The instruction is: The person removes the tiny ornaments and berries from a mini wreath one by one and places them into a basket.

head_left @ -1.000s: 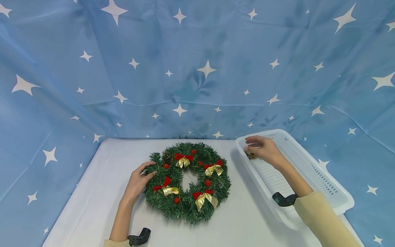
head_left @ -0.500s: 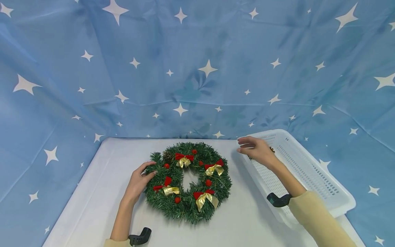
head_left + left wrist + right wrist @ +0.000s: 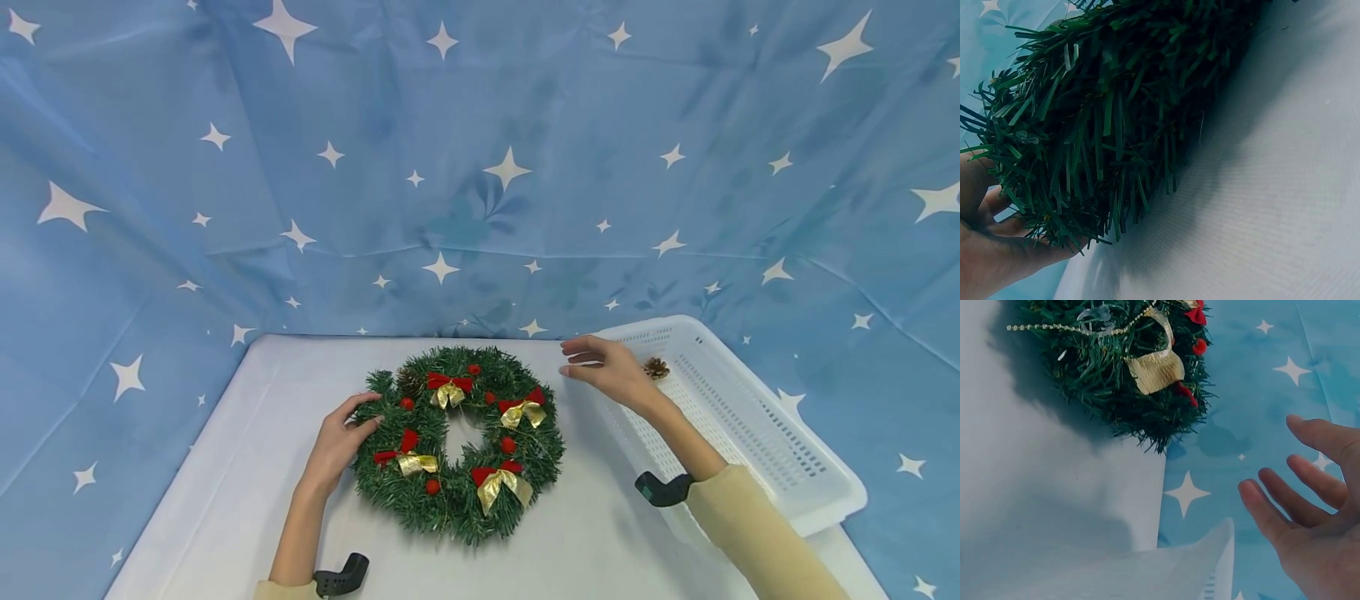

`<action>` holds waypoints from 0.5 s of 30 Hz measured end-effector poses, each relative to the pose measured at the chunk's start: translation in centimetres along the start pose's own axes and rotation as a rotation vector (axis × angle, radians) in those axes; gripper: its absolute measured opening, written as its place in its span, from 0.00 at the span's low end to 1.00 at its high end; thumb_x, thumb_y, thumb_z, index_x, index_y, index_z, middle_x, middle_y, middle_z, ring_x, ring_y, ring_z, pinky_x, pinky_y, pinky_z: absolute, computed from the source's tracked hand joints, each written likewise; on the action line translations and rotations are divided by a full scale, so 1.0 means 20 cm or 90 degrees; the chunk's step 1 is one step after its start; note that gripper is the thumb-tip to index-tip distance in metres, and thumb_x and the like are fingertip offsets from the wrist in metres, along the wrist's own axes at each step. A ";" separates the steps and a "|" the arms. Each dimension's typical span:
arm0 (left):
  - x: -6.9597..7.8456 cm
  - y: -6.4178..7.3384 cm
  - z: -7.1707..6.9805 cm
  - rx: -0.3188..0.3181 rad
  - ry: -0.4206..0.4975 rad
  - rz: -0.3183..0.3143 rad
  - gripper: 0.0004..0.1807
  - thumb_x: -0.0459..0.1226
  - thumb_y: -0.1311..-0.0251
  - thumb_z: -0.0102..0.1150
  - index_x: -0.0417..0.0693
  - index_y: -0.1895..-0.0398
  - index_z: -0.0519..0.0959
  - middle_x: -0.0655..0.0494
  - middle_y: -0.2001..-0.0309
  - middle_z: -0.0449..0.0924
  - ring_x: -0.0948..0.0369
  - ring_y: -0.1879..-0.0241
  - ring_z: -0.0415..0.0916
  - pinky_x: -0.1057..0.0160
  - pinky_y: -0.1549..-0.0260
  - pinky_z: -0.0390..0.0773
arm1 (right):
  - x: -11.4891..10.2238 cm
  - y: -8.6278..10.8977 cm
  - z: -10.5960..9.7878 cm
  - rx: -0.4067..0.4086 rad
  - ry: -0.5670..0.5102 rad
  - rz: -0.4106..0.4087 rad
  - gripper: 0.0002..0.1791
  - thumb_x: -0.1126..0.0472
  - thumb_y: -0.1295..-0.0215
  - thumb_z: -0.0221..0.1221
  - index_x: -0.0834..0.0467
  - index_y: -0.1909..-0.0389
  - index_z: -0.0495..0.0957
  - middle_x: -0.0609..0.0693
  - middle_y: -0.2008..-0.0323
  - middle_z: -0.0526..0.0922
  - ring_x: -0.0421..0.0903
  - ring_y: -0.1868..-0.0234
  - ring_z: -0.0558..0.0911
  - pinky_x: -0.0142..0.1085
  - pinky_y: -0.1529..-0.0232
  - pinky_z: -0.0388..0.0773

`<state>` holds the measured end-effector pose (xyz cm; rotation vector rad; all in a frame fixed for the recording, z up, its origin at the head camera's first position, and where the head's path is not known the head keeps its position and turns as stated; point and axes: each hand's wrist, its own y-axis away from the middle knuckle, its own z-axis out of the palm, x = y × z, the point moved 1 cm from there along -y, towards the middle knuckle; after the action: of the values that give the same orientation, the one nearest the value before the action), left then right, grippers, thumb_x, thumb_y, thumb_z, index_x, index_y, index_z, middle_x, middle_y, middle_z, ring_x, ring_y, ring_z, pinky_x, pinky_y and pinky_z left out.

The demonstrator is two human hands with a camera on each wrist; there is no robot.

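Observation:
A green wreath (image 3: 397,500) with red-and-gold bows (image 3: 501,483), red berries (image 3: 507,445) and a pinecone (image 3: 410,382) lies flat on the white table. My left hand (image 3: 333,446) grips its left edge; in the left wrist view the thumb and fingers lie around the green needles (image 3: 1104,119). To the right of the wreath, my right hand (image 3: 611,371) hovers at the left rim of a white basket (image 3: 813,492), fingers spread apart. Nothing shows between those fingers in the right wrist view. A brown pinecone (image 3: 656,368) sits in the basket, just behind the right hand.
Blue cloth with white stars (image 3: 507,169) hangs behind and beside the table (image 3: 592,542). The basket's long side stands between my right forearm and the tabletop. In the right wrist view, a gold bead string (image 3: 1054,327) runs across the wreath.
My right hand has moved left, from above the basket to past its left rim toward the wreath. The pinecone at the basket's far end has come into view. The left hand stays put.

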<state>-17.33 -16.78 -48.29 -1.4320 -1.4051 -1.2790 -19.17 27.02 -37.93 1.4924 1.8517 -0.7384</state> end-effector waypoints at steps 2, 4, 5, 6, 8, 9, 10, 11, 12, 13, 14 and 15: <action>0.00 0.00 0.00 0.000 0.002 -0.002 0.26 0.39 0.26 0.58 0.52 0.27 0.71 0.45 0.19 0.53 0.36 0.26 0.62 0.35 0.31 0.66 | 0.00 -0.01 0.01 -0.002 -0.006 -0.002 0.27 0.54 0.31 0.67 0.60 0.35 0.77 0.61 0.38 0.82 0.61 0.40 0.83 0.52 0.42 0.82; 0.00 0.00 0.00 -0.001 0.002 -0.003 0.26 0.39 0.26 0.58 0.52 0.27 0.71 0.45 0.19 0.53 0.36 0.26 0.61 0.35 0.31 0.65 | -0.01 -0.01 0.02 -0.003 -0.013 -0.003 0.27 0.54 0.31 0.67 0.60 0.35 0.77 0.61 0.38 0.81 0.61 0.39 0.83 0.53 0.42 0.81; 0.00 0.00 0.00 -0.001 0.003 -0.003 0.26 0.39 0.26 0.58 0.52 0.27 0.71 0.45 0.18 0.52 0.36 0.25 0.61 0.35 0.31 0.65 | -0.01 -0.01 0.03 -0.004 -0.015 -0.003 0.27 0.54 0.31 0.67 0.60 0.35 0.78 0.62 0.38 0.81 0.61 0.39 0.83 0.53 0.42 0.81; 0.00 0.00 0.00 -0.001 0.002 -0.003 0.26 0.39 0.26 0.58 0.52 0.27 0.71 0.45 0.18 0.52 0.36 0.25 0.61 0.35 0.31 0.65 | -0.02 -0.02 0.03 -0.006 -0.020 -0.004 0.27 0.55 0.32 0.68 0.60 0.35 0.77 0.62 0.38 0.81 0.61 0.39 0.82 0.53 0.42 0.81; 0.00 0.00 0.00 -0.001 0.001 -0.002 0.26 0.39 0.26 0.58 0.52 0.27 0.71 0.45 0.18 0.52 0.36 0.25 0.61 0.34 0.30 0.64 | -0.03 -0.02 0.04 -0.011 -0.027 -0.005 0.27 0.55 0.32 0.68 0.60 0.35 0.77 0.62 0.37 0.81 0.61 0.39 0.82 0.52 0.42 0.81; 0.00 0.00 0.00 -0.001 0.000 -0.001 0.26 0.38 0.26 0.58 0.52 0.27 0.71 0.45 0.18 0.52 0.36 0.25 0.60 0.34 0.30 0.64 | -0.03 -0.02 0.05 -0.012 -0.030 -0.005 0.27 0.55 0.32 0.68 0.59 0.34 0.77 0.62 0.38 0.81 0.61 0.39 0.82 0.52 0.42 0.81; 0.00 0.00 0.00 -0.001 0.000 -0.001 0.26 0.38 0.26 0.58 0.52 0.27 0.71 0.45 0.18 0.52 0.36 0.25 0.60 0.34 0.30 0.63 | -0.03 -0.03 0.05 -0.014 -0.032 -0.004 0.27 0.55 0.32 0.68 0.59 0.34 0.77 0.62 0.38 0.81 0.60 0.39 0.82 0.52 0.42 0.81; 0.00 0.00 0.00 0.000 0.000 0.000 0.26 0.38 0.26 0.58 0.52 0.27 0.71 0.45 0.18 0.52 0.36 0.25 0.60 0.34 0.30 0.63 | -0.04 -0.03 0.06 -0.015 -0.034 -0.005 0.28 0.55 0.32 0.68 0.59 0.34 0.77 0.62 0.38 0.81 0.60 0.39 0.83 0.52 0.42 0.81; 0.00 0.00 0.00 0.000 -0.001 0.000 0.26 0.38 0.26 0.58 0.52 0.27 0.71 0.45 0.18 0.52 0.36 0.25 0.60 0.34 0.30 0.63 | -0.04 -0.03 0.07 -0.015 -0.036 -0.005 0.28 0.55 0.32 0.68 0.59 0.34 0.77 0.61 0.39 0.82 0.60 0.39 0.83 0.52 0.42 0.81; 0.00 0.00 0.00 0.000 -0.001 0.000 0.26 0.39 0.26 0.58 0.52 0.27 0.71 0.45 0.18 0.52 0.36 0.25 0.61 0.34 0.30 0.64 | -0.05 -0.04 0.07 -0.016 -0.036 -0.005 0.27 0.55 0.32 0.68 0.59 0.34 0.77 0.61 0.39 0.82 0.60 0.40 0.83 0.51 0.42 0.82; 0.00 0.00 0.00 0.000 -0.002 -0.001 0.26 0.39 0.26 0.58 0.52 0.27 0.71 0.45 0.18 0.52 0.36 0.25 0.61 0.34 0.30 0.64 | -0.05 -0.04 0.08 -0.016 -0.037 -0.007 0.27 0.55 0.33 0.68 0.59 0.35 0.78 0.61 0.40 0.82 0.60 0.40 0.83 0.51 0.42 0.82; 0.00 0.00 0.00 0.000 -0.003 -0.002 0.26 0.39 0.26 0.58 0.52 0.27 0.71 0.45 0.18 0.52 0.37 0.25 0.61 0.34 0.30 0.64 | -0.05 -0.04 0.08 -0.017 -0.038 -0.008 0.27 0.55 0.33 0.69 0.58 0.35 0.78 0.60 0.40 0.82 0.60 0.40 0.83 0.51 0.42 0.82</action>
<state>-17.30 -16.84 -48.34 -1.4342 -1.4112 -1.2787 -19.58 24.94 -38.10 1.4280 1.8206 -0.7535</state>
